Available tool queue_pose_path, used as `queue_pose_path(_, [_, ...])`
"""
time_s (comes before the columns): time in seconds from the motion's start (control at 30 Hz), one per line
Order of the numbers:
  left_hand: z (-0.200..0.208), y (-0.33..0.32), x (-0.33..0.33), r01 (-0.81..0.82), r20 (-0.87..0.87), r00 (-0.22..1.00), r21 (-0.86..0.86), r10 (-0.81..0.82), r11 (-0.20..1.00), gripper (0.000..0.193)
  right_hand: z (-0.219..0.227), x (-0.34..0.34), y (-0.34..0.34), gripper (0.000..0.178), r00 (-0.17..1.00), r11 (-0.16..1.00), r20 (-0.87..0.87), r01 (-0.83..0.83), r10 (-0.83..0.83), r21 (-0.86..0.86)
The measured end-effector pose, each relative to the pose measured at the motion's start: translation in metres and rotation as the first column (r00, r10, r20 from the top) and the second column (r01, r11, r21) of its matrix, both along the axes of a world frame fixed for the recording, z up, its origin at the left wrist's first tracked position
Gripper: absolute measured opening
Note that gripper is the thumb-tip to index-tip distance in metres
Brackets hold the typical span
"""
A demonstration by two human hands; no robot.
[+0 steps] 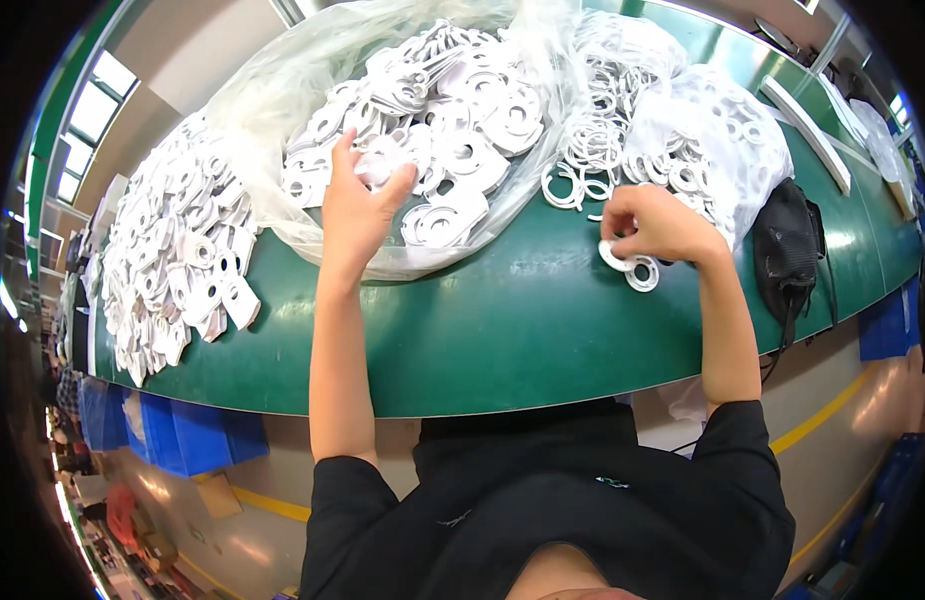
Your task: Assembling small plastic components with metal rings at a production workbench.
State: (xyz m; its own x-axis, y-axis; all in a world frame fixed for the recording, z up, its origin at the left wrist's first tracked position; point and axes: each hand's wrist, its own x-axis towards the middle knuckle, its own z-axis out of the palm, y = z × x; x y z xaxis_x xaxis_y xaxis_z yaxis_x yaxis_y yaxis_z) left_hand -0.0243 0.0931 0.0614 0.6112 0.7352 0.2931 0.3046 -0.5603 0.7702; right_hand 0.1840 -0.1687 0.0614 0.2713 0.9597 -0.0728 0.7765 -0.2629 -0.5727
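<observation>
My left hand (362, 200) reaches over a clear plastic bag (252, 180) with its thumb and fingers spread apart. Under it lie white flat plastic parts (467, 155), each with a round hole, heaped in the bag's mouth. Whether the fingertips touch a part I cannot tell. My right hand (662, 222) is bent down to the table, its fingers pinched on a white ring (614, 257). Touching that ring is another white ring (642, 274), flat on the green tabletop. Just beyond this hand are loose open white rings (562, 186).
A loose heap of white parts (177, 260) covers the table's left end. At the right, a second bag (747, 130) holds white rings, beside a black pouch (785, 240) and a long white strip (807, 135). Blue bins (197, 435) stand below the green table (502, 340).
</observation>
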Motion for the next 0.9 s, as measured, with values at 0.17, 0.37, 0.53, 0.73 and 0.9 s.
queue_pose_path(0.17, [0.002, -0.053, 0.01, 0.694, 0.7, 0.709, -0.671, -0.086, 0.261, 0.078, 0.0, -0.016, 0.022, 0.013, 0.875, 0.875, -0.468, 0.319, -0.124, 0.365])
queue_pose_path(0.37, [-0.039, -0.092, 0.019, 0.745, 0.755, 0.624, -0.496, 0.203, -0.446, 0.074, -0.013, -0.033, 0.033, 0.016, 0.864, 0.831, -0.49, 0.354, -0.114, 0.43])
queue_pose_path(0.53, [-0.047, -0.113, 0.022, 0.71, 0.718, 0.684, -0.619, 0.125, -0.336, 0.069, -0.03, -0.046, 0.043, 0.017, 0.864, 0.81, -0.478, 0.389, -0.156, 0.438])
queue_pose_path(0.73, [-0.05, -0.155, -0.003, 0.644, 0.231, 0.472, 0.569, -0.851, 0.511, 0.043, -0.043, -0.043, 0.058, 0.015, 0.878, 0.518, -0.327, 0.472, -0.349, 0.713])
queue_pose_path(0.9, [-0.053, -0.219, 0.007, 0.825, -0.36, 0.379, 0.548, -0.852, 0.136, 0.042, -0.048, -0.034, 0.058, 0.015, 0.889, 0.462, -0.299, 0.44, -0.348, 0.77])
